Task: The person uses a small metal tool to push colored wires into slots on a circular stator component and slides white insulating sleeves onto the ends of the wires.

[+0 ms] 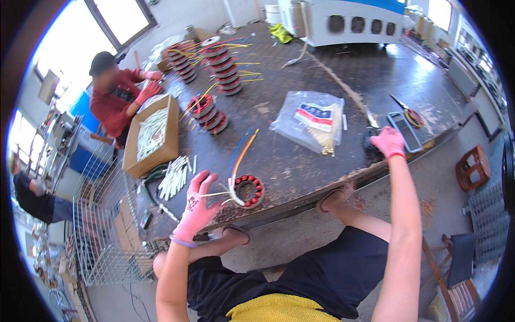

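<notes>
A stator ring with red windings lies near the table's front edge, and yellow, blue and white wires rise from it. Beside its left side is my left hand in a pink glove, fingers spread and thumb apart. A thin white cord runs from the ring toward those fingers; whether they touch it I cannot tell. Far to the right, my right hand, also gloved in pink, is closed beside a small dark object. What its fingertips hold is hidden. A phone and scissors lie just beyond it.
A clear plastic bag of pale strips lies mid-table. Stacked stators stand farther back. To the left are a cardboard box of white tubes, loose white tubes and a wire cage. Another person works at the far left.
</notes>
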The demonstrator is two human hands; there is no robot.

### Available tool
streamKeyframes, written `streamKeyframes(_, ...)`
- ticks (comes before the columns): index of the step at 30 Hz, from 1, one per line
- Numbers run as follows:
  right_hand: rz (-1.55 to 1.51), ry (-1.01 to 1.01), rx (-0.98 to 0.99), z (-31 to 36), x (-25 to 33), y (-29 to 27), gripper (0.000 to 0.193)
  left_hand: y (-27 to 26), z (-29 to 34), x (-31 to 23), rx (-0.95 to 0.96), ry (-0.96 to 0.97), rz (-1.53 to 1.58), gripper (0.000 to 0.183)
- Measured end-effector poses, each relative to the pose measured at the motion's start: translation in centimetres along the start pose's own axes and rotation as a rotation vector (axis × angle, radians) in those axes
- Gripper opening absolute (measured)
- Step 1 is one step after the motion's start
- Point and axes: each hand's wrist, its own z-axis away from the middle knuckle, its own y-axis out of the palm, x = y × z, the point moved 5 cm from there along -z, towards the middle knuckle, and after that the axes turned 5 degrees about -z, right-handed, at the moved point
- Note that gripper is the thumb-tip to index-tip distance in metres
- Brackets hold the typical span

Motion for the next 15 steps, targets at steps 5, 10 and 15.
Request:
streamKeyframes(5,-1.409,0.110,0.216,4.9,-3.5,2.4,0.033,-0.2,6.2,-0.9,-0.110,-0.091,0.247,0.031)
streamKeyframes(10,-1.717,-0.019,0.590,21.0,7.5,2.3,0.043,4.1,5.2,-4.8,-0.181,-0.395,0.567,0.040)
streamKeyframes(15,-1.661,-0.096,1.248,30.9,13.4,5.0,0.044,5.9,4.0,-3.9,-0.246,-0.333,0.812,0.018)
